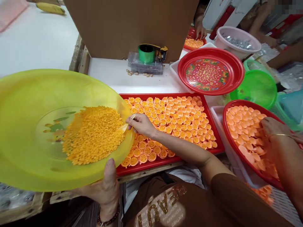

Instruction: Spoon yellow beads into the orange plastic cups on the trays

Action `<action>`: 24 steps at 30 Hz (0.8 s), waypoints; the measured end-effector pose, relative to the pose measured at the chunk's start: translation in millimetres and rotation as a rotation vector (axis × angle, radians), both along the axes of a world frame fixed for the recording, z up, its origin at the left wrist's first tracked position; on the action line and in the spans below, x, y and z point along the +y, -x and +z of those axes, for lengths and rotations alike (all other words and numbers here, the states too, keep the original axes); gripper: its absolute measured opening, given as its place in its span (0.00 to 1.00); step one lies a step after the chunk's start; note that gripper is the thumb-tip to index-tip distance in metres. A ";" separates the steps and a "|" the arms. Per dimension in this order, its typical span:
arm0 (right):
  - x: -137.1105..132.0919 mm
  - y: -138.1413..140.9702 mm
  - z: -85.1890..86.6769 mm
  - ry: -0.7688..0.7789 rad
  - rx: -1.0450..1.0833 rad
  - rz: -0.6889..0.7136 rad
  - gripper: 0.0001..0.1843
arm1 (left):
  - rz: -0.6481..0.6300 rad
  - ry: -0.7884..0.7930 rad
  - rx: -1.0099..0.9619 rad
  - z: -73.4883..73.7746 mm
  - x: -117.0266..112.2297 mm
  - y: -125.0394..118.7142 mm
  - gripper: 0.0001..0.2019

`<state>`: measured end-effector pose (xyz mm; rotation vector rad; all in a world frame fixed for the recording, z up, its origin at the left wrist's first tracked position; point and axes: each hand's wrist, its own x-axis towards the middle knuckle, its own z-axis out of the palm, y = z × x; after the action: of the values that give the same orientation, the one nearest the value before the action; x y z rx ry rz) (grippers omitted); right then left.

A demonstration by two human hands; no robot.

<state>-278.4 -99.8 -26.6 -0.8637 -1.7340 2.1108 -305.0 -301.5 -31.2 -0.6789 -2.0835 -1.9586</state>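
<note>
My left hand (107, 189) grips the near rim of a big yellow-green plastic plate (26, 148), thumb on top. The plate is tilted and holds a heap of small yellow pellets (92, 134). My right hand (140, 124) pinches a small pale scoop (125, 126) whose tip rests at the pile's right edge. Under my right forearm lies a red rectangular tray (210, 115) filled with several rows of small orange caps (180, 115), open side up.
Another person's hand with a gold bangle (274, 129) rests in a red round plate of orange discs (246, 132) at the right. Behind stand an empty red patterned plate (210, 74), green bowls (258, 88), a pink basin (238, 41), a green tape dispenser (148, 53) and a cardboard wall (127, 25).
</note>
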 end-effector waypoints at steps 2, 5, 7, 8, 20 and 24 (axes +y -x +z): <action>15.7 -8.9 3.0 0.143 0.026 -0.058 0.15 | -0.045 -0.027 0.024 1.9 2.1 1.2 0.41; 51.1 -33.0 9.9 0.204 0.029 -0.176 0.14 | -0.102 -0.047 0.063 3.3 3.3 5.5 0.37; 79.1 -53.5 13.5 0.159 0.015 -0.305 0.13 | -0.112 -0.041 0.098 3.0 2.5 8.5 0.38; 93.4 -63.8 14.2 0.110 0.012 -0.382 0.13 | -0.108 -0.030 0.116 2.8 2.0 9.4 0.39; 163.9 -107.2 -6.7 -1.132 -0.133 -0.492 0.10 | -0.095 -0.009 0.095 13.0 8.5 3.0 0.39; 136.9 -94.1 11.0 -1.104 -0.067 -0.500 0.11 | -0.089 -0.009 0.141 9.4 5.5 3.4 0.34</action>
<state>-184.4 37.1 -15.6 -0.8455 -2.0172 0.6177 -308.4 -296.0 -21.7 -0.8946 -1.9917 -1.9031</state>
